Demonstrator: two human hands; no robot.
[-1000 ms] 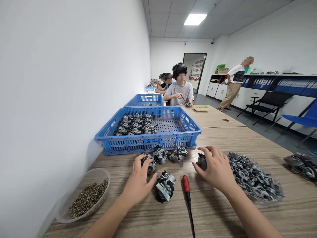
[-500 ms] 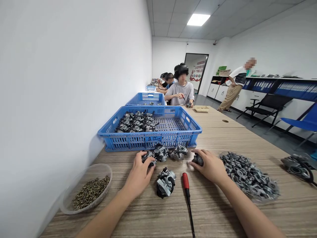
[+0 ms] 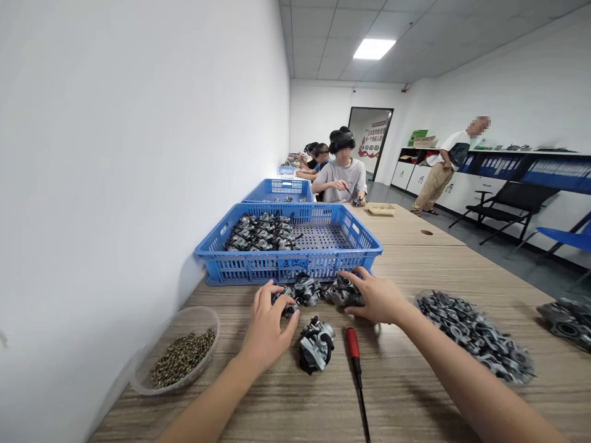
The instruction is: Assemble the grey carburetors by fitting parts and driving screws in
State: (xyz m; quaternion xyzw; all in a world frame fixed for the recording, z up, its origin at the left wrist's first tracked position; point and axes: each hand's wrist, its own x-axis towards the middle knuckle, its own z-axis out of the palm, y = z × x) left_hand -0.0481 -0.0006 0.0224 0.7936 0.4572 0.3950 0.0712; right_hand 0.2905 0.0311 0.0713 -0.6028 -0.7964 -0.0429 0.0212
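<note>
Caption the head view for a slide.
Both hands on carburetors lined before a blue crate.

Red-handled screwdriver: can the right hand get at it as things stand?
Probably yes. The red-handled screwdriver lies bare on the table, just nearer the person than the right hand, which rests on a carburetor; nothing lies between them.

Bowl of screws (image 3: 182, 357); red-handled screwdriver (image 3: 356, 360); blue crate (image 3: 295, 261)

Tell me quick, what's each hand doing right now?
Left hand: closed on a metal part.
Right hand: closed on another metal part.
</note>
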